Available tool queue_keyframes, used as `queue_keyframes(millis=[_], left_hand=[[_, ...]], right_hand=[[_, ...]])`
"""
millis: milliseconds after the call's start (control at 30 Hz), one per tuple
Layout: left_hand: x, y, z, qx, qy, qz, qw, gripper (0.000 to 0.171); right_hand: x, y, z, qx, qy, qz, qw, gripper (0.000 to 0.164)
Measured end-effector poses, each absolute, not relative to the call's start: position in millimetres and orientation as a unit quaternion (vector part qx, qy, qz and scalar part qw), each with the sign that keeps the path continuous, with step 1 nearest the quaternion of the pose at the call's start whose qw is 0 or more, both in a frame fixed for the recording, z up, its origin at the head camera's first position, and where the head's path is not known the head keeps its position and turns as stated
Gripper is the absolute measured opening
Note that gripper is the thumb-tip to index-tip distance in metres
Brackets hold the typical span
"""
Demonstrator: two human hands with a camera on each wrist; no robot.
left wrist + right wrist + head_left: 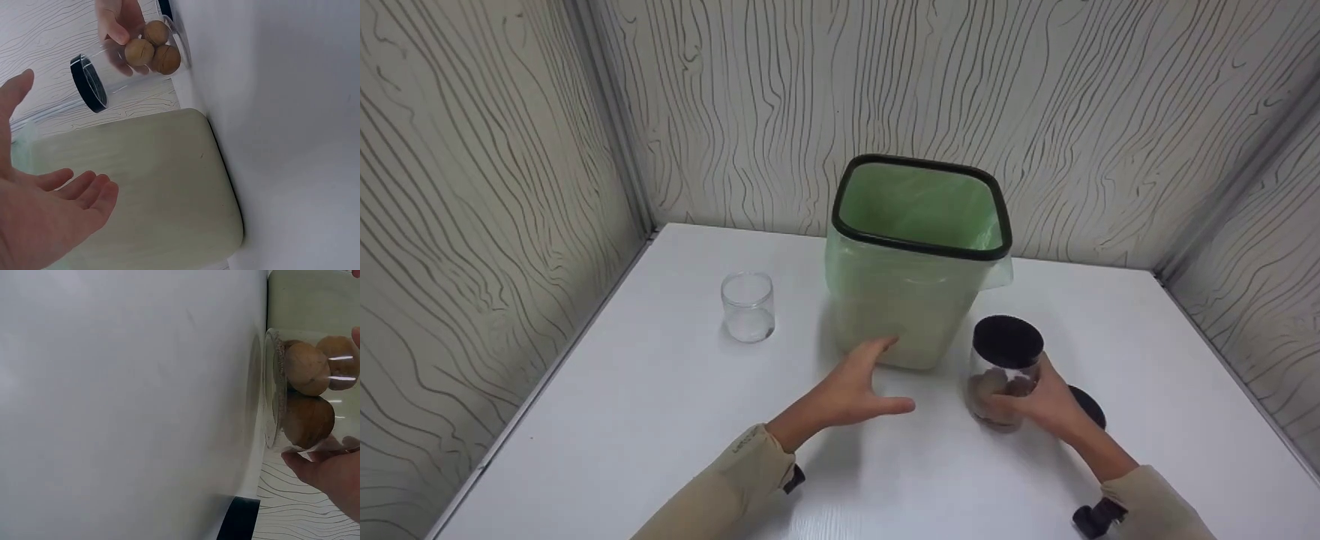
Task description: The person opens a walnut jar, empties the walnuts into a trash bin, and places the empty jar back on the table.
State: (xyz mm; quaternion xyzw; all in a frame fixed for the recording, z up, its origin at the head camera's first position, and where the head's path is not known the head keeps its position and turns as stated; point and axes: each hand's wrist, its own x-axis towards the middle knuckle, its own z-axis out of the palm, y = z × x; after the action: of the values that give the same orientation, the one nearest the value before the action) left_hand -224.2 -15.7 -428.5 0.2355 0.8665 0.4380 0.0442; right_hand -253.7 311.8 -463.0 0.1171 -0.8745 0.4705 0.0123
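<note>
My right hand [1046,401] grips a clear jar [984,366] from its right side, fingers and thumb around the lower body. A black lid [1008,341] covers the jar's top. Inside, at the bottom, lie several round brown nuts, like walnuts [167,59], with seams showing in the left wrist view. In the right wrist view the jar's base is close to the white tabletop. To the left, my left hand [851,390] hovers in front of the bin with thumb and fingers spread, holding nothing; its palm [50,219] faces the jar.
A pale green bin [892,307] with a black rim and a green liner stands at the back middle. On the left is a lidless clear glass jar [748,307]. Another black lid [1087,406] lies behind my right wrist. Wood-patterned panels [810,112] enclose the white table [622,405].
</note>
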Motion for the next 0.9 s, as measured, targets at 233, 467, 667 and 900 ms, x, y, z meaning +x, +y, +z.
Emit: queue_keyframes(millis=[233,467,667,900], left_hand=[[-224.3,-13.3,-426.4,0.237,0.867,0.437,0.036,0.088],[-225.2,-9.0,-426.1,0.270,0.854,0.445,0.008,0.085],[-224.6,-6.6,-426.9,0.291,0.849,0.441,-0.009,0.082],[-223.1,-4.8,-426.4,0.301,0.844,0.443,0.004,0.084]], right_hand=[[-243.8,303.2,-459.5,0.150,-0.888,0.433,0.013,0.079],[-236.3,290.2,-455.8,0.164,-0.898,0.408,0.016,0.085],[-229.3,281.2,-453.3,0.207,-0.888,0.410,-0.010,0.088],[-224.0,272.7,-452.7,0.257,-0.877,0.405,-0.021,0.083]])
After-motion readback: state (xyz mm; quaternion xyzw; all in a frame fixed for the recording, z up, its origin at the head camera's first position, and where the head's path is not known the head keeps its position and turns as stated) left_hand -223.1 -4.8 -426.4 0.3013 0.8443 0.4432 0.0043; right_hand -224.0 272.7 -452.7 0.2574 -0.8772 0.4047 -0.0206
